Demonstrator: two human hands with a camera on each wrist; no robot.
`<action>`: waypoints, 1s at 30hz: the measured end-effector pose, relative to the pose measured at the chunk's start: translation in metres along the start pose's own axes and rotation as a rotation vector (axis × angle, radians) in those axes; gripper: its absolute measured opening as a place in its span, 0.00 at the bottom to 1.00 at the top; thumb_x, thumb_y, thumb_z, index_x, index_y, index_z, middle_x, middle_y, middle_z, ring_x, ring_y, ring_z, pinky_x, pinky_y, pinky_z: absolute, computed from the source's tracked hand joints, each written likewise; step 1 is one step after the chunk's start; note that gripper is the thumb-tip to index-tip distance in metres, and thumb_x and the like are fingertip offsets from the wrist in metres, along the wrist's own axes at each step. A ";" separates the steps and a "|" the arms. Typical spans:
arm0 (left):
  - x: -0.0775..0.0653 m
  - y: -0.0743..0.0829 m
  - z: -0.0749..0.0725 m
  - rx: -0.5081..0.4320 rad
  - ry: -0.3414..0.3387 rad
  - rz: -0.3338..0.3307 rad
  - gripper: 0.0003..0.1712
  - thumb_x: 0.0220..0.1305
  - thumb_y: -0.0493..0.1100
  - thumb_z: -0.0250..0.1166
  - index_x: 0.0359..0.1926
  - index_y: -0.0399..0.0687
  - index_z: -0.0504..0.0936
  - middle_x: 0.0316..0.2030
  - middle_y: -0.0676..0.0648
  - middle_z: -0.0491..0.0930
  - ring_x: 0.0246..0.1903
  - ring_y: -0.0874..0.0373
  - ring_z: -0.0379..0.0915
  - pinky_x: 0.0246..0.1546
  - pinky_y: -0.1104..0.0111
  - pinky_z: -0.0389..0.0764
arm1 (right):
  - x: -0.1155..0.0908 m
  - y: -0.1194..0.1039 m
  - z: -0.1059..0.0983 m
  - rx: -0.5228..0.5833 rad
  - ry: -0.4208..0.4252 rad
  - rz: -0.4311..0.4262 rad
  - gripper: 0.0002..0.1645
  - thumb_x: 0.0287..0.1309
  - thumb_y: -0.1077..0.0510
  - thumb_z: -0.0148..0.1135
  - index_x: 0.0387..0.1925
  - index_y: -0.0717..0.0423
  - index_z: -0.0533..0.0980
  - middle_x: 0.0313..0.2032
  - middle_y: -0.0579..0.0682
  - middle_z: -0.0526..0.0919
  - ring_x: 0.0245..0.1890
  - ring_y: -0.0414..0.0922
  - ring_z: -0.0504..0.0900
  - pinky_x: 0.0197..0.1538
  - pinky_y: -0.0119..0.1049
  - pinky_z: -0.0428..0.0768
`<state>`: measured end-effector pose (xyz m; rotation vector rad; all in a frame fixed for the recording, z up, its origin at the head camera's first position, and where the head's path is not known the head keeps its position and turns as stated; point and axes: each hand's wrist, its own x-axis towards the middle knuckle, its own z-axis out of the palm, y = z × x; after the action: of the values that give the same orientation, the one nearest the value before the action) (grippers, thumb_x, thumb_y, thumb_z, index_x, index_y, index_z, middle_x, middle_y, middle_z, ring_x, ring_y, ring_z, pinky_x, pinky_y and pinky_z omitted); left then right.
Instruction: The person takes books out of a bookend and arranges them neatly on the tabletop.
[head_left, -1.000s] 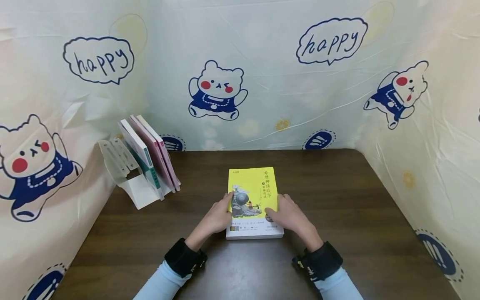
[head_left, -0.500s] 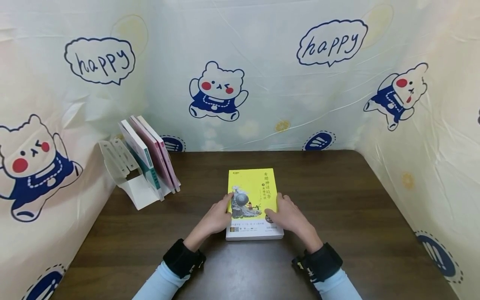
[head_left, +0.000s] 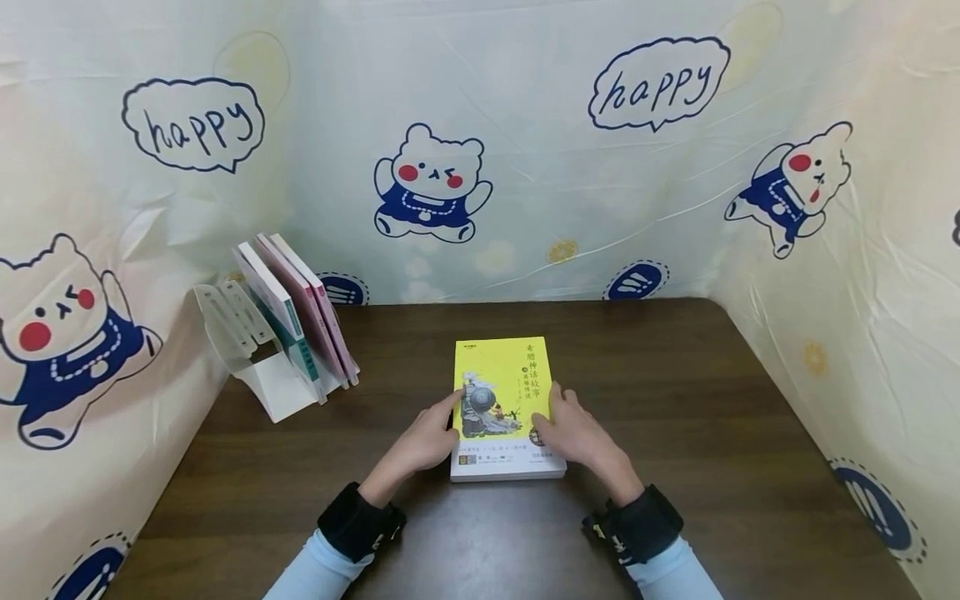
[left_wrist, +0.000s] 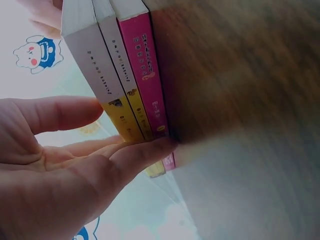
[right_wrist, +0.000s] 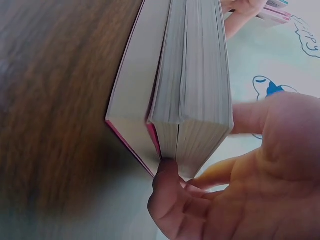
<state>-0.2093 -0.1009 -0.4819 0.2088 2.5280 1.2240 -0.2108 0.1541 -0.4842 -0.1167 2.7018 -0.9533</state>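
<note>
A stack of three books lies on the table in the head view, a yellow and white book [head_left: 498, 400] on top. Two yellow and white spines and a pink book [left_wrist: 145, 65] below show in the left wrist view. My left hand [head_left: 423, 435] holds the stack at its spine side, thumb at the top cover's edge, fingers against the spines. My right hand [head_left: 581, 429] holds the opposite side, its thumb on the cover. In the right wrist view, one of its fingertips [right_wrist: 167, 167] touches the stack's lower end, by the page blocks [right_wrist: 200, 75].
At the back left, a white book stand [head_left: 288, 392] holds several upright books [head_left: 300, 308] leaning to one side. Printed cloth [head_left: 525, 167] hangs behind and beside the brown table [head_left: 675, 400].
My left hand has eased slightly leftward, its thumb now at the cover's edge. The right hand and the stack stay nearly where they were; the head view has shifted a little.
</note>
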 end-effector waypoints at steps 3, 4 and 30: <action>-0.002 -0.001 -0.002 0.024 -0.007 0.013 0.38 0.70 0.28 0.56 0.80 0.35 0.60 0.76 0.35 0.64 0.63 0.46 0.67 0.63 0.51 0.69 | 0.000 0.000 -0.001 0.014 -0.015 0.009 0.44 0.79 0.50 0.49 0.81 0.71 0.46 0.74 0.70 0.59 0.54 0.59 0.74 0.48 0.48 0.74; -0.002 -0.001 -0.002 0.032 -0.009 0.021 0.38 0.70 0.28 0.56 0.80 0.35 0.60 0.76 0.34 0.64 0.63 0.45 0.67 0.61 0.51 0.70 | 0.000 0.000 -0.001 0.017 -0.018 0.011 0.44 0.79 0.51 0.48 0.81 0.71 0.46 0.74 0.70 0.59 0.54 0.59 0.74 0.47 0.48 0.74; -0.004 -0.016 -0.029 -0.203 0.491 -0.048 0.41 0.78 0.41 0.61 0.82 0.41 0.51 0.71 0.32 0.69 0.69 0.35 0.68 0.63 0.42 0.75 | 0.002 0.002 0.002 0.034 -0.056 0.033 0.45 0.78 0.51 0.46 0.81 0.72 0.42 0.76 0.74 0.54 0.64 0.62 0.69 0.62 0.58 0.71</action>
<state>-0.2151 -0.1332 -0.4769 -0.2290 2.7503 1.6666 -0.2121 0.1539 -0.4872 -0.0907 2.6268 -0.9717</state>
